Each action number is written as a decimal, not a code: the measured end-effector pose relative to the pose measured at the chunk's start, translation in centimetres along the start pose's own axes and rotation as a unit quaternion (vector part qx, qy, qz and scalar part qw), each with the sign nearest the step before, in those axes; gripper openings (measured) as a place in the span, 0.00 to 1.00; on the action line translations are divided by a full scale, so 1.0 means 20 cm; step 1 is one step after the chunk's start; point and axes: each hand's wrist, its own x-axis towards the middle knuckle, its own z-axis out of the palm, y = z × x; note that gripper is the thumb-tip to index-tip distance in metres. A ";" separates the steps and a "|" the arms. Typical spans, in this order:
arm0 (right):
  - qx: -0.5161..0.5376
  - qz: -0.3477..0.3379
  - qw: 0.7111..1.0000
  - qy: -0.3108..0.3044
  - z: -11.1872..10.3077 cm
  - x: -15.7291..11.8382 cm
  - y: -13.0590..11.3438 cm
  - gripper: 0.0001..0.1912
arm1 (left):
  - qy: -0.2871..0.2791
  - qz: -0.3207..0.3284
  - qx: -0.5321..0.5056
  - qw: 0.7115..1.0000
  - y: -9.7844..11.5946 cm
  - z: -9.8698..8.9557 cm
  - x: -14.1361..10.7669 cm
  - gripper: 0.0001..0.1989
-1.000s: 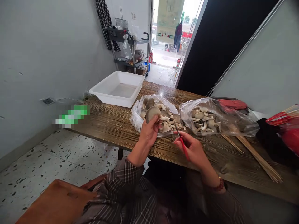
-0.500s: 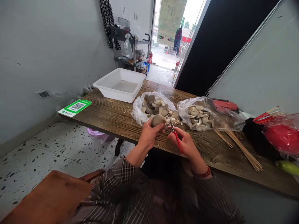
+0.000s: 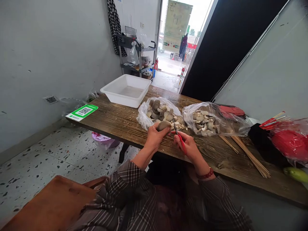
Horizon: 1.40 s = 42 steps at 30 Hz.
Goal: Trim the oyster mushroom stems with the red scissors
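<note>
A grey-brown mushroom (image 3: pixel 164 125) is held in my left hand (image 3: pixel 154 137), over the near edge of the wooden table. My right hand (image 3: pixel 188 147) is closed around red-handled scissors (image 3: pixel 181 141), their blades pointing up and away, just right of the mushroom. Beyond my hands lies an open clear bag of mushrooms (image 3: pixel 159 110), with small cut bits at its right side. A second bag of mushrooms (image 3: pixel 205 123) lies to the right. Whether the blades touch the held mushroom cannot be made out.
An open white tub (image 3: pixel 126 91) stands at the table's far left, behind a green QR card (image 3: pixel 84 111). Wooden skewers (image 3: pixel 251 156) lie on the right, near a red bundle in plastic (image 3: pixel 291 141). A wooden chair (image 3: pixel 53 203) is at lower left.
The mushroom in my left hand has tilted, so its cap looks flatter. My right hand and the scissors have shifted slightly. The whole view has moved a little.
</note>
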 end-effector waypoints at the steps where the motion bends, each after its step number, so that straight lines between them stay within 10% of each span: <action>1: 0.005 0.004 1.000 0.003 0.01 0.01 0.01 0.31 | 0.001 0.000 -0.001 1.000 0.00 0.00 0.01 0.13; 9: 0.014 0.039 0.999 -0.006 -0.04 0.11 0.12 0.28 | -0.024 -0.014 0.048 0.998 -0.02 -0.07 0.10 0.17; 19: 0.003 -0.111 0.990 0.091 -0.06 0.16 0.08 0.25 | -0.147 0.050 0.225 0.962 0.02 -0.08 0.06 0.19; 42: -0.004 -0.139 0.956 0.258 0.14 0.08 0.16 0.23 | -0.009 0.038 0.163 0.986 -0.09 0.03 -0.01 0.24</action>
